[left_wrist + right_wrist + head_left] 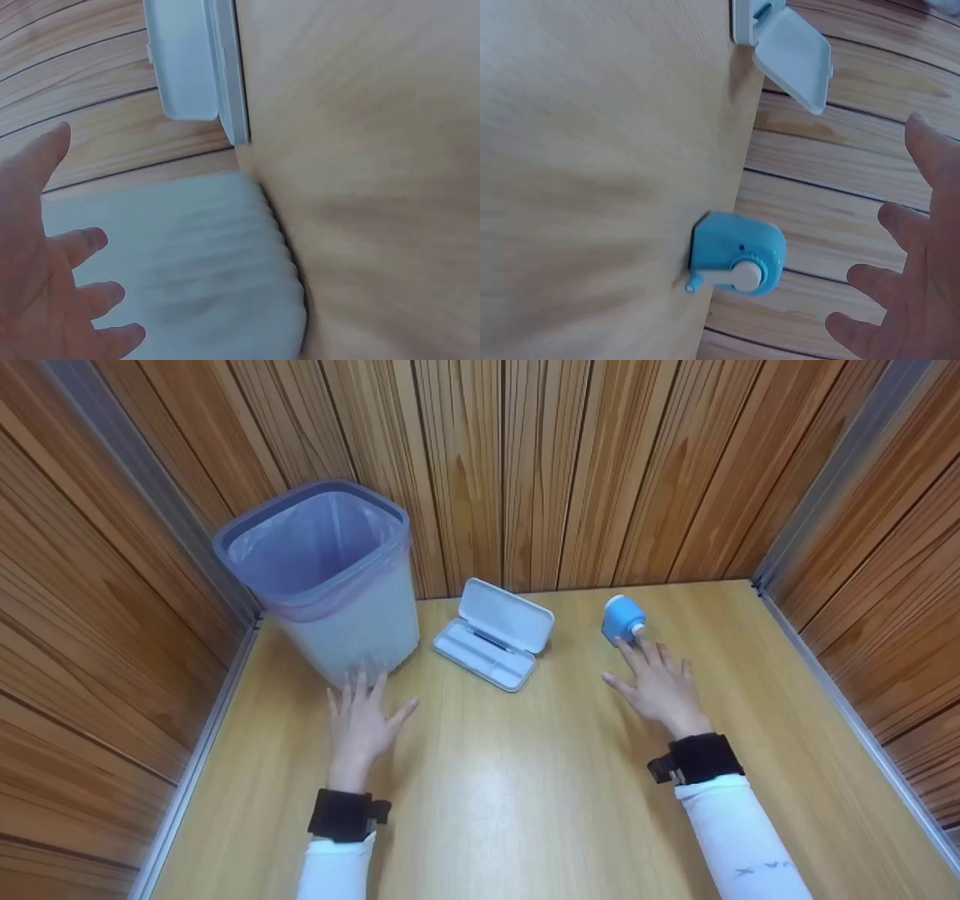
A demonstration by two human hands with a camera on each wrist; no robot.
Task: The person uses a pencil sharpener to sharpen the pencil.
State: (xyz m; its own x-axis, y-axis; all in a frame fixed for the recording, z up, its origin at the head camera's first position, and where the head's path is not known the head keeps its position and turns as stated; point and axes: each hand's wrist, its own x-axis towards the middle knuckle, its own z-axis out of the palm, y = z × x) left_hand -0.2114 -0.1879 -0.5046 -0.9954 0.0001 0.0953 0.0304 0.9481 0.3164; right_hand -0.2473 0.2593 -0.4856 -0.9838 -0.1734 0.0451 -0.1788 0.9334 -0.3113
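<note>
My left hand [362, 725], fingers spread, is held out just in front of the white trash bin [352, 641]. In the left wrist view the bin's ribbed lower side [217, 262] lies beyond the fingertips. My right hand [661, 694], also spread, reaches toward a blue pencil sharpener [622, 620] with a crank; its fingertips overlap the sharpener's near edge in the head view. In the right wrist view the sharpener [739, 253] stands apart from the fingers. Between the hands a white pencil case [487, 654] lies with its lid raised and a dark pen [491, 641] inside. Neither hand holds anything.
The bin has a purple-grey rim [311, 491] and a translucent liner. Wood-panelled walls [525, 472] enclose the table [480, 780] at the back and both sides, with metal strips [847, 701] along the side edges.
</note>
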